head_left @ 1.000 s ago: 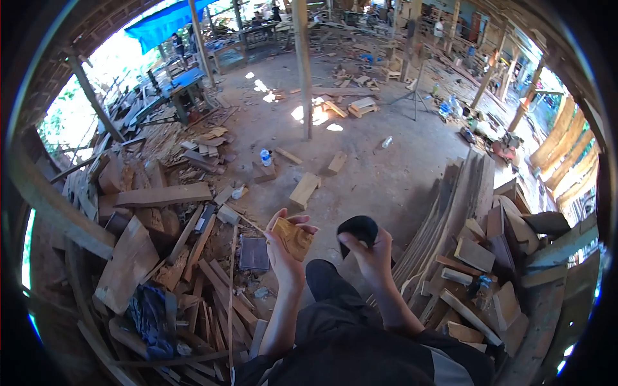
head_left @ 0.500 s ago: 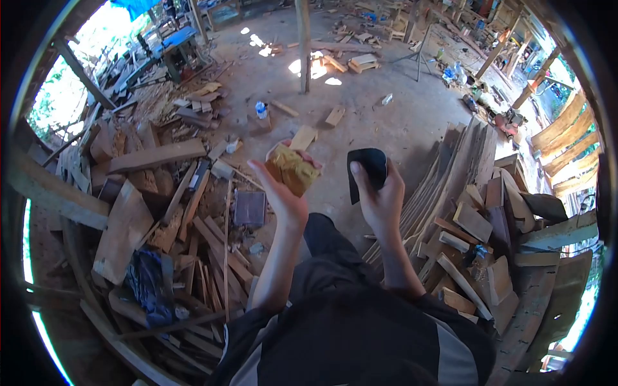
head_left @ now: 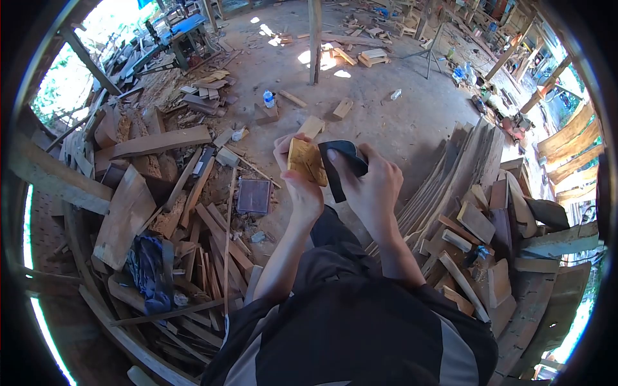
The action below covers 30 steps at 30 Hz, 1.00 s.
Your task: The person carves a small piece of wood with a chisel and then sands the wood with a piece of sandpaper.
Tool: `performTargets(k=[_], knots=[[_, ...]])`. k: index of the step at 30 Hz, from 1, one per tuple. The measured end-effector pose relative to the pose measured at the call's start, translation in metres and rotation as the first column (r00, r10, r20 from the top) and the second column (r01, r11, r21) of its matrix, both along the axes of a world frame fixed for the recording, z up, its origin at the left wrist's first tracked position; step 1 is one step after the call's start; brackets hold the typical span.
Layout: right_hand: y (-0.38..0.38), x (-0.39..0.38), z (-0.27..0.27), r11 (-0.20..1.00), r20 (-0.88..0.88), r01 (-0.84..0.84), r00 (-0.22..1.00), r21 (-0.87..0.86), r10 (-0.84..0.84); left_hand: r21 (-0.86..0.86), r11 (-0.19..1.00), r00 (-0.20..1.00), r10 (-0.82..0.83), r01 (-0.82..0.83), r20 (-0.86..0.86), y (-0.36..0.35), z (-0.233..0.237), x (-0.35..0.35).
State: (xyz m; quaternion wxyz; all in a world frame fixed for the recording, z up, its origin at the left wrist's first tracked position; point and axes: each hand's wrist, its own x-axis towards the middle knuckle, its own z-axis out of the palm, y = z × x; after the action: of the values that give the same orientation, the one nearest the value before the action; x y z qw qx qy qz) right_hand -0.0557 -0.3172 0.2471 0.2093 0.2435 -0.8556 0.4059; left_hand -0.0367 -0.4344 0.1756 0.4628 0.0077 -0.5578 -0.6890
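- Fingers of our left hand (head_left: pixel 304 196) clamped on yellow wooden piece (head_left: pixel 305 161), thumb at its near edge.
- Our right hand (head_left: pixel 378 188) pinches black sheet (head_left: pixel 333 182) just right of that piece; can't tell if touching.

I'm in a woodworking shop, a rough open-sided shed by the look of it. Offcuts (head_left: pixel 125 215) lie heaped at my near left, and long planks (head_left: pixel 476 148) are stacked at my near right beside a jumble of blocks (head_left: pixel 476 222). Wooden posts (head_left: pixel 315 42) rise from the dusty floor (head_left: pixel 380 125), where scraps are strewn into the distance. A blue tabletop (head_left: pixel 188 24) stands far left, and daylight shows between upright slabs (head_left: pixel 563 151) at the right.
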Motion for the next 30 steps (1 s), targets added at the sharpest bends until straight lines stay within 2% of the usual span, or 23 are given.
performTargets(k=[2,5,9,12,18,20,26,28,30], knots=[[-0.001,0.000,0.001,1.000,-0.003,0.004,1.000,0.002,-0.004,-0.342,0.918,0.977,0.211,-0.199,-0.003,-0.007,0.004,0.001],[-0.002,0.001,0.001,0.998,-0.008,-0.010,1.000,-0.054,0.010,-0.372,0.909,0.982,0.161,-0.188,-0.103,-0.009,0.001,-0.002],[-0.002,0.005,0.003,1.000,0.015,-0.021,1.000,-0.021,0.021,-0.396,0.904,0.987,0.139,-0.160,-0.083,-0.004,0.003,0.000],[-0.007,0.002,0.005,1.000,0.009,0.022,1.000,0.000,-0.022,-0.483,0.853,0.980,0.164,-0.197,-0.109,-0.002,0.001,0.002],[-0.005,0.007,0.001,0.999,-0.017,0.036,0.999,0.018,-0.036,-0.529,0.821,0.977,0.191,-0.214,-0.099,-0.010,-0.007,0.001],[-0.005,0.005,0.000,0.999,-0.018,0.026,1.000,0.040,-0.025,-0.502,0.853,0.990,0.133,-0.141,-0.053,-0.008,-0.008,0.003],[-0.006,0.002,-0.008,0.991,-0.120,0.080,0.991,0.105,-0.067,-0.553,0.819,0.987,0.156,-0.152,-0.040,-0.019,-0.013,-0.004],[-0.004,0.007,-0.016,0.997,-0.088,-0.013,0.996,0.079,0.020,-0.512,0.853,0.993,0.116,-0.099,0.002,-0.024,-0.011,-0.001],[-0.003,-0.003,-0.018,0.997,-0.088,0.021,0.996,0.076,-0.014,-0.623,0.775,0.991,0.133,-0.103,0.002,-0.026,-0.008,0.001]])
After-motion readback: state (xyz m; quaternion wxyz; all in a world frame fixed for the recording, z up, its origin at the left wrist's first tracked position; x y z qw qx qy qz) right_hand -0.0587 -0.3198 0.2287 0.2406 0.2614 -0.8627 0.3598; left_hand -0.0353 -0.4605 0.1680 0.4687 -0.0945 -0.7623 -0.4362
